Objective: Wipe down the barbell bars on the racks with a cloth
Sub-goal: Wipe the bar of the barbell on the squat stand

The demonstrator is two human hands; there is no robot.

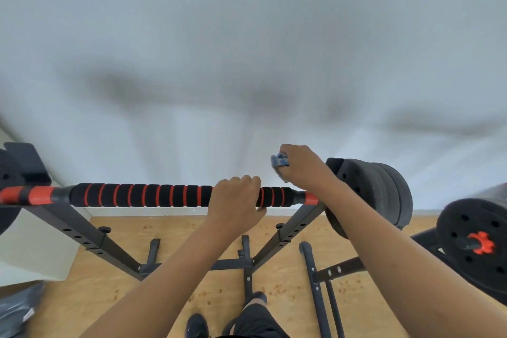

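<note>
A barbell bar (142, 195) with black foam and red rings lies across a black rack (82, 230). Its ends are orange-red. My left hand (237, 200) grips the foam right of the bar's middle, fingers curled over the top. My right hand (301, 166) holds a bunched blue cloth (279, 160) just above the bar's right end, close to the black weight plates (375, 192). Whether the cloth touches the bar is hidden by the hand.
A white wall rises right behind the rack. A second barbell's plate with a red collar (481, 245) sits at the right. Black rack legs (247, 263) spread over the wooden floor below, near my shoes. More plates hang at the far left (8, 186).
</note>
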